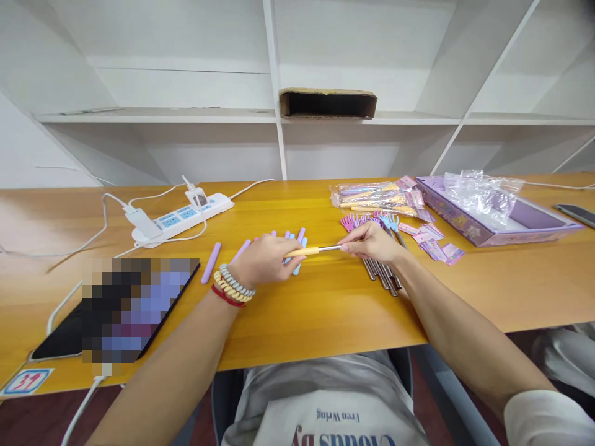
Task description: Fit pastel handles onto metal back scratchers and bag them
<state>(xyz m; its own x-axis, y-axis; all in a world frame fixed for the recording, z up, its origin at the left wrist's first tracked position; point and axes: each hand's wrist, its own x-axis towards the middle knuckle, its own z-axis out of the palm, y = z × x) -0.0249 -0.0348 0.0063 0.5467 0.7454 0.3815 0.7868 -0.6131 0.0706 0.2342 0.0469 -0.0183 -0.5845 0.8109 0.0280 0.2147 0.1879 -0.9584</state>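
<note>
My left hand [264, 257] is closed around a yellow handle [304, 251], held level above the table. A thin metal rod [330, 248] comes out of the handle's right end, and my right hand [372, 241] pinches that rod between thumb and fingers. Whether the rod ends in a claw is hidden by the right hand. Under and behind the right hand lies a pile of metal back scratchers [381, 275] with pink, purple and blue claw heads. Loose purple handle tubes [211, 263] and light blue tubes [299, 266] lie around the left hand, partly covered by it.
Bagged back scratchers [376, 199] lie at the back, with printed cards [434, 241] nearby. A purple box [493, 235] holds clear plastic bags [486, 195]. At left are a power strip [186, 217] and a tablet [60, 331]. A cardboard box [328, 118] sits on the shelf.
</note>
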